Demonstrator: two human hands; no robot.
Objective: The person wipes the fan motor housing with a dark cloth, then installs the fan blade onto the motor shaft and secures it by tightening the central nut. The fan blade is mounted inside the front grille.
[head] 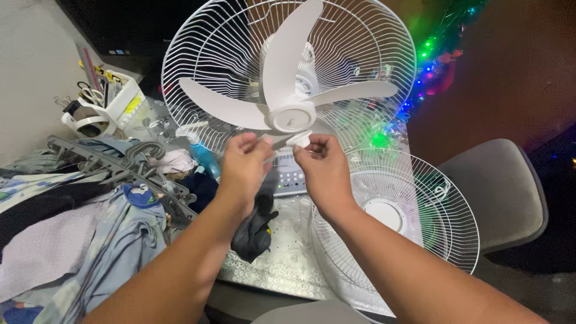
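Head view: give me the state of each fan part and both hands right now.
Fan blade: mounted on hub, front uncovered.
Rear grille: on the fan, behind the blade.
Front grille: off, lying on the table.
Small white cap: pinched in right hand.
Left hand: fingertips closed beside the cap.

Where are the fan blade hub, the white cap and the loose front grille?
Hub (292, 115), head view: on its round front face.
Cap (299, 140), head view: on its white top, at the right hand's fingertips.
Front grille (447, 198), head view: on its wire spokes.
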